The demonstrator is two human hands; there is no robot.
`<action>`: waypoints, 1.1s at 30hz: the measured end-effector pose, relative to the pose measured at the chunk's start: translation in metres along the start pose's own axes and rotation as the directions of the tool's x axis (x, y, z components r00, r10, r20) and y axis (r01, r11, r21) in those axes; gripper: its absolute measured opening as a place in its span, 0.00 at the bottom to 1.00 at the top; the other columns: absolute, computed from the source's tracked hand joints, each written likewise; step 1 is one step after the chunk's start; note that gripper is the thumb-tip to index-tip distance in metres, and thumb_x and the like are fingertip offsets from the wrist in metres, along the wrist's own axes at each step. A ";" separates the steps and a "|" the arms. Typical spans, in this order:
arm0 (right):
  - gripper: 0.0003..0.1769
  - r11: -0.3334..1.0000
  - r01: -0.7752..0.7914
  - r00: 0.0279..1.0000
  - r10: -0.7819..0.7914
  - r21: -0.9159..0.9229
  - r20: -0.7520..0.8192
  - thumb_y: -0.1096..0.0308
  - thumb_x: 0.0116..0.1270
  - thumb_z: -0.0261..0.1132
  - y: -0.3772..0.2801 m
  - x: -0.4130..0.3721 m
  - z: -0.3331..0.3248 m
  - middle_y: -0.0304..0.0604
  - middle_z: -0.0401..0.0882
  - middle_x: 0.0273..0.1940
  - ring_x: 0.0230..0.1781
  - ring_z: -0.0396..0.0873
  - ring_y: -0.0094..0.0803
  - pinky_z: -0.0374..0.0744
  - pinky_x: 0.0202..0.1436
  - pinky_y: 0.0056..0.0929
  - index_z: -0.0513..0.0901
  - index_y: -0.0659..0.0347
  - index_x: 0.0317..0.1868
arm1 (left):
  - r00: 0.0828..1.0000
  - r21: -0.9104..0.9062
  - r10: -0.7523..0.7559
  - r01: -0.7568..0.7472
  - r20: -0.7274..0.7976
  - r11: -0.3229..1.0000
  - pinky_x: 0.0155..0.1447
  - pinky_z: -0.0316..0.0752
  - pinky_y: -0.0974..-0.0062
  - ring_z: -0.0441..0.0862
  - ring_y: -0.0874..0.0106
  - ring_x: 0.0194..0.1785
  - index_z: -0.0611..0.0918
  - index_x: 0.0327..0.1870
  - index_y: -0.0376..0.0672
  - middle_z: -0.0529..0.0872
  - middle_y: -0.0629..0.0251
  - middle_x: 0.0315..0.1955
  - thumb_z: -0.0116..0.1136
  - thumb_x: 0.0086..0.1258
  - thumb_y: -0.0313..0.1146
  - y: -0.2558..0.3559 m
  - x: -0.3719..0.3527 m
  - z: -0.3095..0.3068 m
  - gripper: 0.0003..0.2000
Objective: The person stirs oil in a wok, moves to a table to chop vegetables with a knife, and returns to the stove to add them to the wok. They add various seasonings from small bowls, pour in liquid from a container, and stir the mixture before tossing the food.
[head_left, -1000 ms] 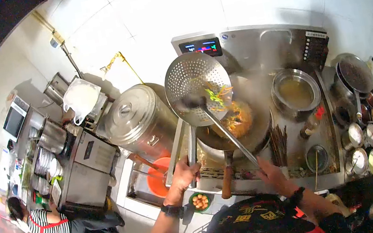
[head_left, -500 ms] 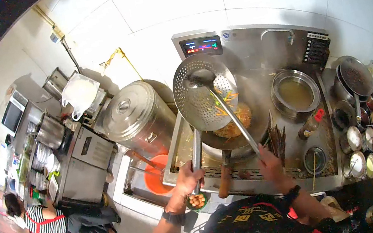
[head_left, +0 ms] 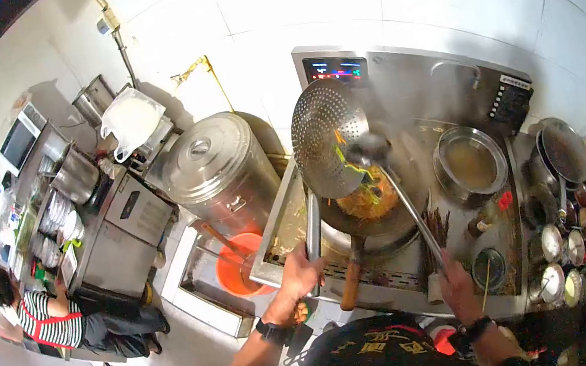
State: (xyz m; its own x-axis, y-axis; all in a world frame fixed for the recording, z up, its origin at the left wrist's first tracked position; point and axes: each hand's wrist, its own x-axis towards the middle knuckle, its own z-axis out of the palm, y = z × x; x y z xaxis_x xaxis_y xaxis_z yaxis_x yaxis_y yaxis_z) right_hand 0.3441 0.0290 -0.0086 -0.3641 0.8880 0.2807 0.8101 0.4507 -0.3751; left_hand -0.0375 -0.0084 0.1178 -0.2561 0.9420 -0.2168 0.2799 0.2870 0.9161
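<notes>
My left hand (head_left: 301,275) is wrapped round the handle of a large perforated strainer (head_left: 316,136), tilted steeply over the wok (head_left: 405,183). In my closed right hand (head_left: 457,286) is the long handle of a ladle (head_left: 417,218), its dark bowl close to the strainer's right edge. Orange and green vegetable strips (head_left: 346,162) show at the strainer's lower side and above the wok. Below them, a brownish shredded food (head_left: 370,203) lies in the wok. The wok's wooden handle (head_left: 355,273) points toward me, with neither hand on it.
Right of the wok stand a pot of liquid (head_left: 470,165), a red-capped bottle (head_left: 491,216) and several seasoning bowls (head_left: 554,281). A lidded steel drum (head_left: 216,165) and an orange bucket (head_left: 239,269) are on the left. Farther left, a person in a striped top (head_left: 52,320) is at a counter.
The strainer has tipped more steeply, and vegetable strips have dropped toward the wok. The ladle has moved out of the strainer, down and right, with my right hand. The whole view has shifted.
</notes>
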 end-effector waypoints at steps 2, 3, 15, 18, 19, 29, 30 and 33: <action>0.35 0.997 -0.028 0.998 0.032 0.072 -0.053 0.73 0.62 0.63 -0.033 0.034 0.005 0.55 0.74 0.32 0.31 0.75 0.54 0.75 0.34 0.46 0.66 0.60 0.71 | 1.000 -0.031 0.004 -0.003 0.023 1.000 0.20 0.71 0.73 0.79 0.73 0.18 0.72 0.38 0.30 0.77 0.63 0.17 0.59 0.62 0.28 0.002 -0.010 0.006 0.11; 0.34 0.997 -0.046 0.996 0.050 0.060 -0.068 0.73 0.62 0.62 -0.048 0.045 0.005 0.56 0.74 0.32 0.31 0.75 0.54 0.75 0.34 0.47 0.66 0.61 0.71 | 0.999 -0.068 0.008 -0.006 0.038 0.998 0.20 0.70 0.73 0.79 0.73 0.17 0.72 0.38 0.30 0.78 0.63 0.17 0.59 0.62 0.27 0.003 -0.013 0.009 0.11; 0.33 0.990 -0.105 0.978 0.120 -0.093 0.171 0.72 0.63 0.62 -0.007 -0.033 -0.011 0.58 0.74 0.33 0.32 0.75 0.54 0.74 0.35 0.49 0.67 0.60 0.70 | 0.994 0.044 0.051 -0.047 -0.092 0.998 0.21 0.72 0.72 0.78 0.73 0.17 0.72 0.38 0.30 0.78 0.62 0.18 0.60 0.61 0.29 0.000 -0.019 -0.007 0.13; 0.32 0.996 -0.079 0.997 0.080 0.043 -0.016 0.72 0.64 0.62 -0.028 0.006 0.004 0.57 0.75 0.32 0.31 0.75 0.54 0.75 0.34 0.48 0.68 0.60 0.69 | 1.000 -0.051 -0.010 0.009 -0.024 0.999 0.21 0.71 0.73 0.77 0.74 0.17 0.73 0.40 0.30 0.78 0.63 0.19 0.61 0.60 0.29 0.011 -0.031 -0.002 0.13; 0.31 0.996 -0.087 0.995 0.086 -0.016 -0.045 0.72 0.64 0.62 -0.040 0.018 0.007 0.56 0.76 0.32 0.31 0.76 0.54 0.75 0.34 0.48 0.69 0.59 0.69 | 0.999 -0.063 -0.041 0.040 -0.019 0.997 0.20 0.71 0.74 0.77 0.74 0.17 0.73 0.40 0.30 0.78 0.63 0.19 0.62 0.60 0.28 0.017 -0.035 -0.003 0.13; 0.32 0.999 -0.033 0.999 0.034 -0.035 0.023 0.70 0.65 0.64 -0.001 -0.043 -0.018 0.53 0.76 0.31 0.28 0.76 0.48 0.75 0.32 0.44 0.69 0.59 0.69 | 0.996 -0.018 0.001 -0.002 -0.086 1.000 0.20 0.70 0.72 0.77 0.74 0.17 0.72 0.39 0.30 0.77 0.64 0.18 0.60 0.60 0.28 0.008 -0.034 -0.020 0.12; 0.32 0.998 -0.059 0.998 0.059 0.024 0.023 0.70 0.64 0.65 -0.010 -0.033 -0.013 0.52 0.77 0.32 0.30 0.77 0.48 0.76 0.35 0.42 0.69 0.60 0.69 | 0.997 -0.010 0.006 -0.007 -0.072 1.000 0.20 0.70 0.72 0.77 0.74 0.17 0.72 0.39 0.30 0.77 0.64 0.18 0.60 0.60 0.28 0.010 -0.032 -0.020 0.12; 0.34 0.994 0.037 0.999 -0.033 0.106 -0.037 0.70 0.62 0.67 -0.054 0.007 -0.016 0.51 0.76 0.33 0.33 0.77 0.48 0.76 0.36 0.41 0.69 0.60 0.69 | 1.000 -0.037 0.025 -0.025 -0.010 0.999 0.20 0.70 0.72 0.77 0.74 0.16 0.72 0.38 0.31 0.77 0.64 0.18 0.59 0.61 0.27 0.012 -0.031 -0.016 0.11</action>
State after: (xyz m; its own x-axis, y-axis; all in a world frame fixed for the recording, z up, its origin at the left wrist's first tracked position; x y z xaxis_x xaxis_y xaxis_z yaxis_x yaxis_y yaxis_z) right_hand 0.3052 0.0095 0.0281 -0.3734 0.8687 0.3255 0.7427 0.4902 -0.4561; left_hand -0.0411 -0.0371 0.1409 -0.2583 0.9471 -0.1904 0.2515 0.2562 0.9333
